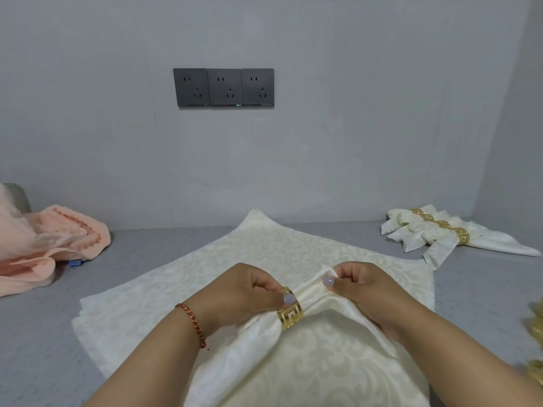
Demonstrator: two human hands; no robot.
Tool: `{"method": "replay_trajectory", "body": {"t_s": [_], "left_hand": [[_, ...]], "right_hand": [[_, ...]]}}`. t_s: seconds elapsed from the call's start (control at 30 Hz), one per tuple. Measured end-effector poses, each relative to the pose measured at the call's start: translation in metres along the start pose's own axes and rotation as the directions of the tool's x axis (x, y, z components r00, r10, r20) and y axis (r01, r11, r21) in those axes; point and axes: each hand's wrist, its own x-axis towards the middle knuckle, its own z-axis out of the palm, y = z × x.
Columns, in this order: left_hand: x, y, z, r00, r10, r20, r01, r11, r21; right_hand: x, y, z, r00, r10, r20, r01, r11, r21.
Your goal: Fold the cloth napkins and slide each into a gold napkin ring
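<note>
Gold cut-out metal napkin ring (289,312) I see pinched by my left hand (241,292); my right hand (364,289) fingers pinch the cream patterned cloth napkin (317,342) tip.

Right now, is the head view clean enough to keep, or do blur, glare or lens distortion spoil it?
Head view: soft even light, no glare; gold ring and both hands sharp; wide-angle bending curves the table edge; gold items at right border cropped.
</note>
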Motion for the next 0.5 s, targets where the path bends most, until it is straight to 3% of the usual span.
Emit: {"method": "replay_trajectory", "body": {"t_s": [0.27, 0.4, 0.5], "left_hand": [[-0.003, -0.008, -0.005, 0.996, -0.082, 0.041, 0.087, 0.984, -0.157], [-0.001, -0.014, -0.009, 0.995, -0.083, -0.056, 0.056, 0.926, -0.374], [0.0, -0.015, -0.008, 0.991, -0.075, -0.109, 0.02, 0.899, -0.437]], "right_hand": [[0.0, 0.0, -0.002, 0.992, -0.065, -0.105, 0.075, 0.993, 0.092], [-0.001, 0.001, -0.003, 0.991, -0.034, -0.127, 0.048, 0.993, 0.108], [0.0, 0.001, -0.002, 0.991, -0.008, -0.134, 0.022, 0.994, 0.103]]}}
